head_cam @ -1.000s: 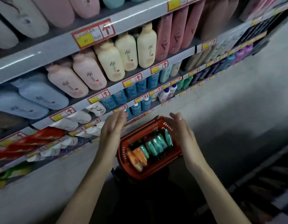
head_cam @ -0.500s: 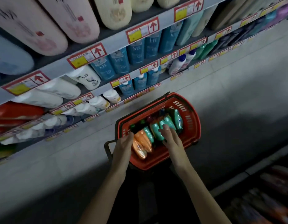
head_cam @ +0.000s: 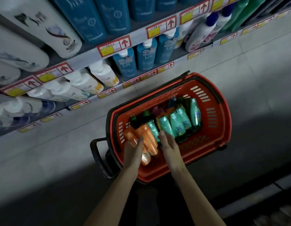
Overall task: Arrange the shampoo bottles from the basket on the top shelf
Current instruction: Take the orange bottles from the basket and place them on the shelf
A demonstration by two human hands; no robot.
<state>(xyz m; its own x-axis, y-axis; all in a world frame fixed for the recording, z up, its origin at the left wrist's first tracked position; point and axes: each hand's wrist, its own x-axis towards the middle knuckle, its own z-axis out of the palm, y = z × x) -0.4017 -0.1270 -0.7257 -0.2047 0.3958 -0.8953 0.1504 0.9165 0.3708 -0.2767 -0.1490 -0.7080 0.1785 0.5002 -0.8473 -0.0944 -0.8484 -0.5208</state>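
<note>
A red plastic basket (head_cam: pixel 221 128) stands on the pale grey tiled floor (head_cam: pixel 255 70) beside the lower shelves. Its walls are smooth, rounded at the corners and pierced with short slots, and a black band runs round the rim. A black looped pull handle (head_cam: pixel 95 154) sticks out from its near left corner.

The shampoo bottles are all lying inside the basket. A row of glossy teal bottles (head_cam: pixel 177 123) lies side by side, flat-sided and tapering. Glossy orange bottles (head_cam: pixel 147 137) lie to their left. Dark bottles with green caps (head_cam: pixel 135 121) sit behind the orange ones, too dim to make out further.

Both bare forearms reach down into the basket. The left grip (head_cam: pixel 133 154) lies on top of the orange bottles with its fingers stretched along them. Its thumb is hidden, so I cannot tell whether it is clasping a bottle or only resting. The right grip (head_cam: pixel 170 145) is released, its fingers nearly straight and slightly spread, and its fingertips (head_cam: pixel 162 136) touch the near end of 1 teal bottle. It holds nothing.

On the shelves, tall matte blue bottles (head_cam: pixel 125 62) stand upright, and white bottles (head_cam: pixel 86 82) with rounded shoulders stand further left. Red-bordered price tags (head_cam: pixel 114 46) with yellow patches and red arrows line the grey shelf edges.
</note>
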